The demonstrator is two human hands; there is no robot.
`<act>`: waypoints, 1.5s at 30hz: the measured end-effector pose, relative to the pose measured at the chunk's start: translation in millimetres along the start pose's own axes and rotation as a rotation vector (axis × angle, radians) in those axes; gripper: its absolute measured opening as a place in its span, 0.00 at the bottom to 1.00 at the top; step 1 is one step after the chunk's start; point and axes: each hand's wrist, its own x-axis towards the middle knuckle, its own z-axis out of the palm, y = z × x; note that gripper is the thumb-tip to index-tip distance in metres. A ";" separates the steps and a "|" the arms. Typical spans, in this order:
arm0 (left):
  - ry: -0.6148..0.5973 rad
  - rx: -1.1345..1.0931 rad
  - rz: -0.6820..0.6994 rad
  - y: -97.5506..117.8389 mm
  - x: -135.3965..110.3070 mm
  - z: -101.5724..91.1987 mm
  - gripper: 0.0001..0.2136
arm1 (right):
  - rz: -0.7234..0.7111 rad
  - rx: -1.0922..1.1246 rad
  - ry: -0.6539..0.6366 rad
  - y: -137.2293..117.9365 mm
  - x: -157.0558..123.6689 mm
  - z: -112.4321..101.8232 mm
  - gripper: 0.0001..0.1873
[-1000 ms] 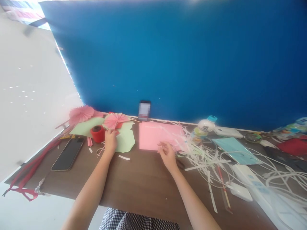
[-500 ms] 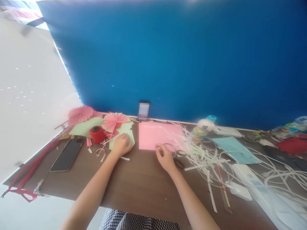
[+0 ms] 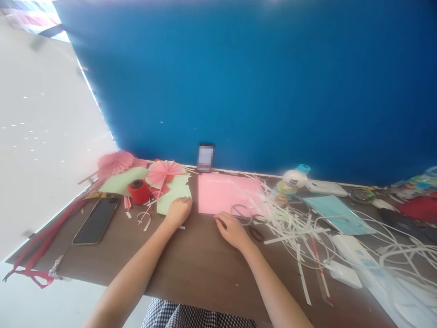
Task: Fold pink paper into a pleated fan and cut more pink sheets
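My left hand (image 3: 178, 212) rests with curled fingers on the near right corner of a light green paper (image 3: 170, 196). Whether it pinches the paper I cannot tell. My right hand (image 3: 231, 230) lies on the brown table (image 3: 191, 259) with its fingers spread. Its fingertips are at the near edge of a pink sheet (image 3: 221, 193), and it holds nothing. Scissors (image 3: 243, 212) lie free on the pink sheet just right of that hand. A folded pink paper fan (image 3: 164, 172) and a red tape roll (image 3: 138, 191) sit left of my left hand.
A black phone (image 3: 96, 220) lies at the left, with a red strap (image 3: 41, 246) along the table edge. Several white paper strips and cables (image 3: 300, 228) clutter the right, beside a glue bottle (image 3: 290, 180) and a teal booklet (image 3: 332, 213). A blue wall (image 3: 259, 86) stands behind.
My left hand moved right from the red tape roll to the green paper's near corner. My right hand drew back toward me off the scissors, which now lie free.
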 end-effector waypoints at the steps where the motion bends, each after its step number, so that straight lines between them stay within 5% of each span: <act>1: 0.008 -0.010 -0.003 0.2 0.2 0.8 0.12 | 0.002 0.002 0.001 0.0 -0.1 0.0 0.11; 5: 0.000 -0.125 -0.043 0.8 -1.3 8.0 0.14 | 0.012 0.003 -0.004 0.5 -0.4 0.7 0.11; 10: 0.047 -0.395 0.111 6.5 -2.8 15.6 0.17 | 0.016 0.009 0.000 2.2 0.4 3.8 0.10; 19: 0.084 -0.524 0.155 3.5 -2.1 28.9 0.29 | -0.031 -0.047 0.036 1.2 3.5 13.7 0.10; 27: 0.272 -0.660 0.206 14.3 -0.8 19.9 0.14 | -0.071 -0.170 0.053 2.7 3.7 19.9 0.11; 31: 0.441 -0.726 0.087 8.3 -4.0 13.5 0.11 | -0.062 -0.191 0.058 0.8 2.4 19.9 0.11; 36: 0.484 -0.652 -0.187 3.3 -8.7 8.3 0.12 | -0.049 -0.162 0.058 -2.4 0.0 18.3 0.11; 45: 0.522 -0.269 -0.310 3.6 -11.7 7.4 0.09 | -0.017 -0.049 0.071 -3.5 -5.5 12.4 0.11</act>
